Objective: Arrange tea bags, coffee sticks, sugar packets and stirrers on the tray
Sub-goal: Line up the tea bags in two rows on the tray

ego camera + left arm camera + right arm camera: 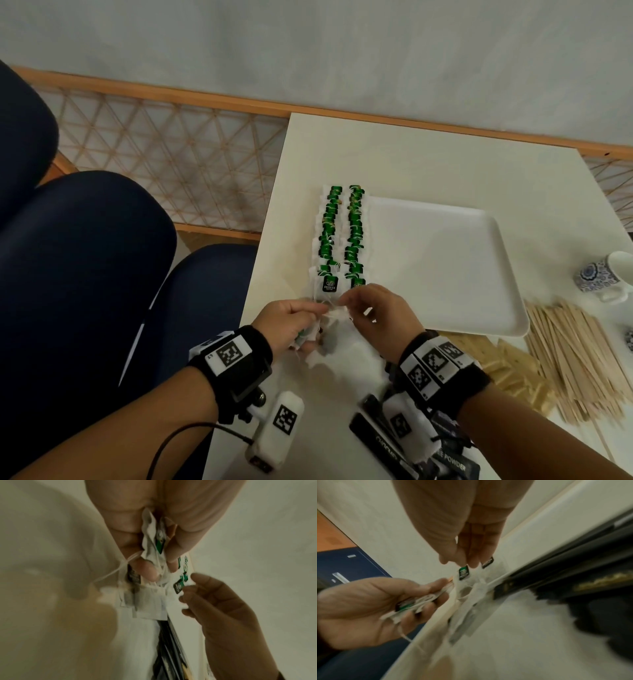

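Observation:
A white tray lies on the white table. Two rows of tea bags with green tags run along the tray's left edge; whether they lie on it or beside it is unclear. Just in front of the rows, my left hand grips a bunch of tea bags in its curled fingers. My right hand is right beside it, thumb and forefinger pinching a tea bag's string. More loose tea bags lie under both hands. In the right wrist view the left hand holds the bunch.
Wooden stirrers are piled at the right, with tan sugar packets beside them. Black coffee sticks lie at the near edge under my right wrist. A patterned cup stands at far right. Blue chairs are on the left.

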A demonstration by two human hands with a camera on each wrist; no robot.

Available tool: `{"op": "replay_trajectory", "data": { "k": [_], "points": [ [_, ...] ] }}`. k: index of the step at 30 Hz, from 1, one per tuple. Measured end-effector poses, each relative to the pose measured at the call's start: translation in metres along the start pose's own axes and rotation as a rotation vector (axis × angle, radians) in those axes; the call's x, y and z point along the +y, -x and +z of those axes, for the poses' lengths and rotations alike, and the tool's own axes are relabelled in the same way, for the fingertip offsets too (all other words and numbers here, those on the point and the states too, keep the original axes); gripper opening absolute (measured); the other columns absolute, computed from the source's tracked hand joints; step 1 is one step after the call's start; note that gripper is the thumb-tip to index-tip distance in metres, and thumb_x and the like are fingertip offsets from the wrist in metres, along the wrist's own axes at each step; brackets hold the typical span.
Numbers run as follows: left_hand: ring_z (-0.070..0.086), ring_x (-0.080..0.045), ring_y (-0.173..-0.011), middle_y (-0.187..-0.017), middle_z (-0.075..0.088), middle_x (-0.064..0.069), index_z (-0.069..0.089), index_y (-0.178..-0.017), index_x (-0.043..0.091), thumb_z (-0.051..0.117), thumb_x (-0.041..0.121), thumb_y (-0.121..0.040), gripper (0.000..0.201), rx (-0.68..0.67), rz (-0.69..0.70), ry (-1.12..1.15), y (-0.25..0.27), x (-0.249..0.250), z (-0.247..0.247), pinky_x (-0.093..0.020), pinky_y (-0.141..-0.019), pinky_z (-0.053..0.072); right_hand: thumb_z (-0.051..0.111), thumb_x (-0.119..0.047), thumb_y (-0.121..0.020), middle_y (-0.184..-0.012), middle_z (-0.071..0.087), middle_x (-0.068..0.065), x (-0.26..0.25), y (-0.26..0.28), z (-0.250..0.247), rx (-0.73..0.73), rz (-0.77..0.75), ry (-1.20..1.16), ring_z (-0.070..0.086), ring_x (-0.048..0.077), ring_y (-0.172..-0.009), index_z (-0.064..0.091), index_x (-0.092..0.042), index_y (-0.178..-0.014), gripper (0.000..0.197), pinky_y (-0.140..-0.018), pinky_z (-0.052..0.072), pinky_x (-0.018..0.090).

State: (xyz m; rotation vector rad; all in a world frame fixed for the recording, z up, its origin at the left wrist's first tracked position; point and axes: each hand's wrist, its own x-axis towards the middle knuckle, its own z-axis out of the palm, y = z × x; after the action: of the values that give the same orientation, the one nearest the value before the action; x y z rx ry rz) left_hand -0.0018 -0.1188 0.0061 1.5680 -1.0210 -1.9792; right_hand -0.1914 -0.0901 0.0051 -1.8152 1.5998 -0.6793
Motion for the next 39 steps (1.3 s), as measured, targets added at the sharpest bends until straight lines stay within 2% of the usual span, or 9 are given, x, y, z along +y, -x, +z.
{"op": "replay_trajectory", "data": {
  "k": [7,11,14,18,23,28,31,34,39],
  "points": [
    [0.06,-0.015,-0.066,-0.091,0.067,-0.008,0.073,-0.088,0.017,0.052,-0.001,-0.091,0.028,0.068,0.016,-0.127,0.002,-0.005,-0.016,-0.024,-0.048,0.051,0.05,-0.008,-0.081,-0.114,0.056,-0.007,0.009,-0.001,0.005,-0.253,-0.036,0.505,0.055,0.017,-0.104,0.061,-0.039,-0.113,0.046,-0.074,0.048,0.029],
    [0.058,-0.017,-0.063,-0.083,0.063,-0.011,0.071,-0.099,0.01,0.054,0.003,-0.092,0.02,0.067,-0.009,-0.124,0.002,-0.008,-0.017,-0.023,-0.045,0.049,0.066,0.001,-0.051,-0.094,0.054,-0.003,0.013,0.003,0.01,-0.274,-0.149,0.64,0.058,0.018,-0.072,0.061,-0.035,-0.103,0.064,-0.05,0.045,0.025],
    [0.057,-0.021,-0.061,-0.075,0.06,-0.012,0.071,-0.098,0.009,0.053,0.001,-0.091,0.02,0.065,-0.019,-0.116,0.001,-0.011,-0.015,-0.023,-0.046,0.047,0.074,-0.007,-0.042,-0.084,0.054,-0.004,0.009,0.002,0.011,-0.279,-0.183,0.708,0.057,0.015,-0.062,0.065,-0.033,-0.093,0.058,-0.043,0.043,0.023],
    [0.056,-0.013,-0.048,-0.079,0.061,-0.012,0.069,-0.106,0.008,0.056,0.0,-0.089,0.023,-0.004,-0.027,-0.149,0.003,-0.011,-0.009,-0.02,-0.043,0.042,0.07,-0.025,-0.064,-0.073,0.057,-0.007,0.005,0.001,0.009,-0.184,-0.21,0.575,0.06,0.016,-0.06,0.069,-0.031,-0.069,0.008,-0.042,0.045,0.023],
    [0.057,-0.017,-0.059,-0.086,0.062,-0.004,0.065,-0.113,0.015,0.081,0.016,-0.074,0.042,-0.122,-0.011,-0.213,0.003,-0.012,-0.002,-0.024,-0.052,0.046,0.058,-0.031,-0.087,-0.087,0.07,-0.009,-0.017,0.0,-0.006,-0.209,-0.135,0.431,0.064,0.015,-0.085,0.072,-0.031,-0.091,0.015,-0.065,0.045,0.025],
    [0.053,-0.012,-0.05,-0.063,0.059,-0.004,0.067,-0.088,0.01,0.065,0.007,-0.088,0.003,-0.079,0.024,-0.128,0.001,-0.01,0.008,-0.026,-0.051,0.046,0.062,-0.036,-0.087,-0.089,0.065,-0.016,-0.03,-0.006,-0.016,-0.216,-0.059,0.285,0.06,0.006,-0.085,0.062,-0.036,-0.116,0.028,-0.074,0.047,0.023],
    [0.049,-0.009,-0.044,-0.054,0.054,0.002,0.069,-0.08,0.013,0.069,0.01,-0.084,0.005,-0.071,0.035,-0.075,0.002,-0.004,0.01,-0.026,-0.048,0.047,0.069,-0.025,-0.084,-0.078,0.064,-0.014,-0.025,-0.008,-0.02,-0.169,0.089,0.045,0.062,0.013,-0.076,0.069,-0.033,-0.104,0.022,-0.07,0.048,0.017],
    [0.054,-0.01,-0.052,-0.065,0.059,-0.001,0.071,-0.089,0.016,0.066,0.008,-0.086,0.01,-0.003,0.065,-0.067,0.002,-0.003,0.002,-0.026,-0.052,0.053,0.066,-0.018,-0.087,-0.088,0.072,-0.009,-0.021,-0.014,-0.022,-0.095,0.091,-0.009,0.064,0.01,-0.078,0.074,-0.029,-0.096,0.016,-0.071,0.046,0.008],
    [0.054,-0.021,-0.071,-0.086,0.062,-0.011,0.072,-0.089,0.02,0.056,0.004,-0.091,0.023,0.122,0.097,-0.039,0.006,-0.003,-0.026,-0.03,-0.057,0.054,0.054,-0.013,-0.094,-0.105,0.071,-0.01,-0.018,-0.028,-0.023,-0.132,0.034,0.173,0.065,0.009,-0.089,0.071,-0.026,-0.108,0.026,-0.08,0.044,0.014]
  ]
}}
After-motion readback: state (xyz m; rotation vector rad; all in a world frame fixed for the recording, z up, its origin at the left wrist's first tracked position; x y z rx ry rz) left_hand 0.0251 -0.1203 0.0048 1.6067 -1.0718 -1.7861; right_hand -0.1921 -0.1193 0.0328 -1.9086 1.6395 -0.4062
